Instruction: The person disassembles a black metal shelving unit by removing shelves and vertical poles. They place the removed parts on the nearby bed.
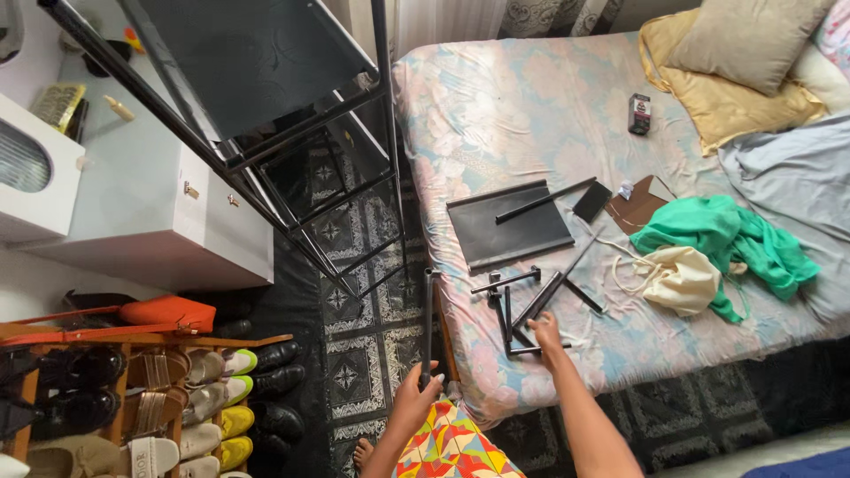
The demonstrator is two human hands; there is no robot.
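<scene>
Black small box point(639, 113) stands near tan pillows point(735, 71)

The single head-worn camera looks steeply down from standing height. It faces the bed point(567, 133) ahead and the patterned floor point(363, 354) below, from fairly far.

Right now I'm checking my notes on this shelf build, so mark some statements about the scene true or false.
1. The left hand grips a black pole. True.
2. The right hand is on the pillows. False: it touches the black rods near the bed's edge.
3. A black panel lies on the bed. True.
4. The green cloth is on the floor. False: it lies on the bed.
5. Shoes sit on a rack at left. True.
</scene>
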